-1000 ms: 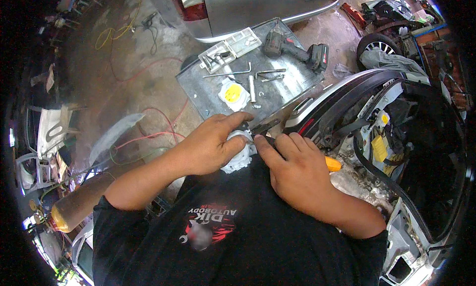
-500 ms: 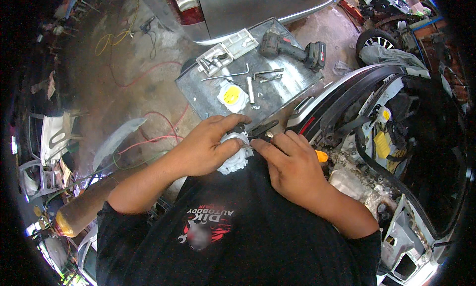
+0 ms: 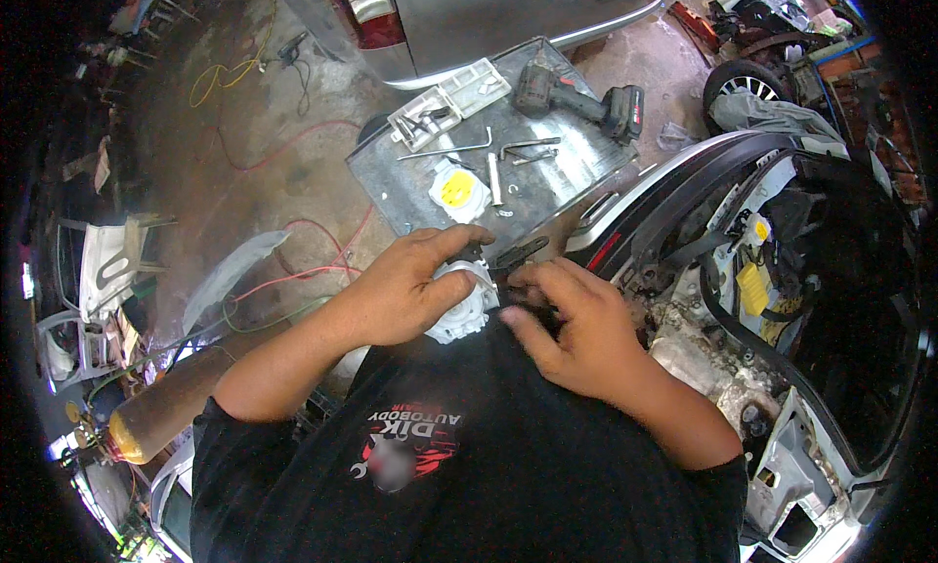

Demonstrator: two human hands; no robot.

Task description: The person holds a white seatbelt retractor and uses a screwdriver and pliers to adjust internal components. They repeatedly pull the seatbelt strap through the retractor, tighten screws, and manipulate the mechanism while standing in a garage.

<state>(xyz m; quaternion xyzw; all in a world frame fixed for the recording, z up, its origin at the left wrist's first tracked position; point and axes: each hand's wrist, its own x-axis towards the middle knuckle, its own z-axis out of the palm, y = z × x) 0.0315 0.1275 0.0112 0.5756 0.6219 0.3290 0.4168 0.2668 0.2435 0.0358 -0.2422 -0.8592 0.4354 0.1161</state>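
Observation:
My left hand (image 3: 430, 280) is closed round a white round plastic housing (image 3: 459, 321) with a toothed lower edge, held in front of my shirt. Thumb and forefinger lie over its top. A dark flat arm (image 3: 523, 254) sticks out to the right beside it. At the housing's right side is my right hand (image 3: 586, 329), fingers curled and thumb apart from them. Whatever lies under its palm is dark and hidden. On the metal tray (image 3: 391, 187) ahead sits a white plastic piece with a yellow centre (image 3: 457, 190).
On the tray are a cordless impact driver (image 3: 576, 99), a plastic case (image 3: 449, 99), an angled wrench (image 3: 445, 151) and a short metal socket (image 3: 493, 177). An open car body (image 3: 723, 250) flanks the right. A grey vehicle (image 3: 489, 26) stands beyond; a gas cylinder (image 3: 186, 407) lies left.
My right hand has shifted slightly, its thumb drawing away from the housing and lower than before. The orange handle seen beyond that hand is out of sight. My left hand has hardly moved.

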